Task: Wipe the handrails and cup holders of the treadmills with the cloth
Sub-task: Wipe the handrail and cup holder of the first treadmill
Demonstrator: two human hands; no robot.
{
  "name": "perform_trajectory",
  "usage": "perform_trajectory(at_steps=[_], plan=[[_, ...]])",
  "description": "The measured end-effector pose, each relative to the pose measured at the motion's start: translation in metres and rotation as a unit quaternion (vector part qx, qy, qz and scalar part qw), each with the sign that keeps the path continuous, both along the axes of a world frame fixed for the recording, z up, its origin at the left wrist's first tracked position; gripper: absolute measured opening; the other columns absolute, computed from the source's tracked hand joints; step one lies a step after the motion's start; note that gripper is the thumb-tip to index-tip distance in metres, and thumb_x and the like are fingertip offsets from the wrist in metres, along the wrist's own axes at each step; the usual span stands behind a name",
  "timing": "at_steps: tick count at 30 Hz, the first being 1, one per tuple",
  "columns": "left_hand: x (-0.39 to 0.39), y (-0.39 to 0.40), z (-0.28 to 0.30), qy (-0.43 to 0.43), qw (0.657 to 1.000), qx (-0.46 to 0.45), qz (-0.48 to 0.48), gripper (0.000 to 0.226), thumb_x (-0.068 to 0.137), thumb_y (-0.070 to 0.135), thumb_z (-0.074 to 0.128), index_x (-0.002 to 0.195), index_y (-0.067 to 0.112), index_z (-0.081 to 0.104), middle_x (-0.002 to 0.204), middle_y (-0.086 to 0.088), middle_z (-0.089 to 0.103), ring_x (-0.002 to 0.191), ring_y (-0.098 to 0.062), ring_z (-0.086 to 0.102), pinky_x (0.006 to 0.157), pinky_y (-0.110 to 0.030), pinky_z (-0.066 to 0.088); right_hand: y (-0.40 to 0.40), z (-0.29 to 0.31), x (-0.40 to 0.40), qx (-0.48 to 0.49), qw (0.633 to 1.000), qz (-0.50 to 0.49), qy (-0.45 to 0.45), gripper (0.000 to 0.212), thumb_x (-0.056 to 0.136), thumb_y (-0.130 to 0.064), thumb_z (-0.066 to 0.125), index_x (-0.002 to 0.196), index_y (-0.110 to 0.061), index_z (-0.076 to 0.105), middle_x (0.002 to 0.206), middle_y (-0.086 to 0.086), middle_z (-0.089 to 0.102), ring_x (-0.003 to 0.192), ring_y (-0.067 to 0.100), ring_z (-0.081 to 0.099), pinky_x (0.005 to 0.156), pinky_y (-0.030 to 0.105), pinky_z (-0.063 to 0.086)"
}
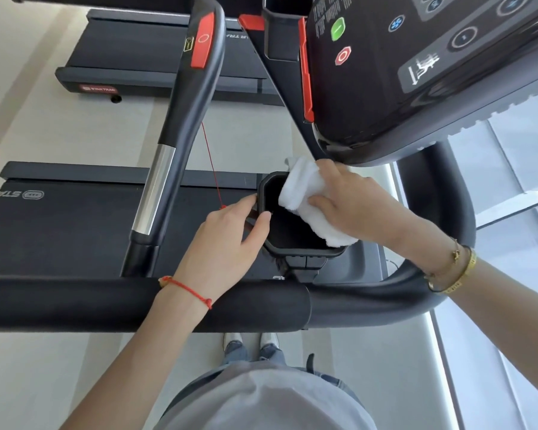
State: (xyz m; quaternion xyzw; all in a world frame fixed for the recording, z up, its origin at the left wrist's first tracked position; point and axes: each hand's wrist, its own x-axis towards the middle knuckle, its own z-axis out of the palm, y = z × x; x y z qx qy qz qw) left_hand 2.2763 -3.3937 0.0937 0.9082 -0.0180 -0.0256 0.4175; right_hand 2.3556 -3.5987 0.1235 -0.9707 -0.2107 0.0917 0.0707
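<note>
Gripping the white cloth (311, 203), the right hand (351, 203) presses it inside the cup holder (274, 243).

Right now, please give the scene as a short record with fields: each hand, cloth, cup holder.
left hand: grips the cup holder's left rim, steadying it
right hand: presses the cloth on the right rim
cloth: white, folded, draped partly inside
cup holder: black, octagonal, below the console
handrail: black, padded, under both forearms
</note>
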Motion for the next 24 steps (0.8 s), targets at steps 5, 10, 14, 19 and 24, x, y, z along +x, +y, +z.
perform_trajectory(at_steps=[5, 10, 14, 19, 24], plan=[[0.002, 0.000, 0.001, 0.004, 1.000, 0.005, -0.005, 0.034, 0.099, 0.043, 0.042, 0.126, 0.028, 0.057, 0.090, 0.006, 0.068, 0.087, -0.016, 0.064, 0.083, -0.042, 0.054, -0.008, 0.002, -0.019, 0.133, 0.989, -0.035, 0.052, 0.078, 0.093, -0.056, 0.043, 0.154, -0.022, 0.007, 0.157, 0.006, 0.022, 0.132, 0.029, 0.042, 0.099, 0.037, 0.037], [0.001, -0.001, 0.002, 0.004, 1.000, 0.010, -0.003, 0.029, 0.100, 0.040, 0.044, 0.121, 0.026, 0.058, 0.089, 0.004, 0.067, 0.087, -0.019, 0.063, 0.081, -0.044, 0.053, 0.009, 0.000, -0.016, 0.147, 0.988, -0.038, -0.017, 0.065, 0.091, -0.063, 0.037, 0.146, -0.029, 0.031, 0.143, 0.001, 0.045, 0.128, 0.026, 0.045, 0.100, 0.039, 0.041], [0.001, -0.002, 0.004, 0.003, 1.000, 0.011, -0.004, 0.025, 0.100, 0.040, 0.043, 0.113, 0.028, 0.059, 0.086, 0.006, 0.066, 0.083, -0.018, 0.063, 0.077, -0.044, 0.053, 0.024, -0.002, 0.012, 0.022, 0.994, 0.065, -0.080, 0.049, 0.093, -0.054, 0.045, 0.132, -0.024, 0.043, 0.112, 0.001, 0.061, 0.097, 0.029, 0.060, 0.076, 0.040, 0.049], [0.001, -0.002, 0.004, 0.001, 1.000, 0.007, -0.004, 0.019, 0.100, 0.038, 0.044, 0.106, 0.028, 0.059, 0.081, 0.006, 0.064, 0.074, -0.013, 0.063, 0.071, -0.042, 0.055, 0.034, 0.002, 0.032, 0.010, 0.980, 0.192, -0.052, 0.047, 0.094, -0.048, 0.047, 0.132, -0.020, 0.043, 0.108, -0.002, 0.063, 0.077, 0.028, 0.060, 0.060, 0.037, 0.046], [0.001, -0.002, 0.005, 0.004, 1.000, 0.003, -0.005, 0.024, 0.100, 0.038, 0.044, 0.113, 0.027, 0.059, 0.087, 0.010, 0.066, 0.081, -0.010, 0.064, 0.078, -0.040, 0.055, 0.014, -0.003, 0.015, -0.014, 0.987, 0.124, -0.099, 0.047, 0.095, -0.044, 0.045, 0.137, -0.023, 0.037, 0.114, -0.001, 0.059, 0.089, 0.029, 0.061, 0.068, 0.037, 0.049]])
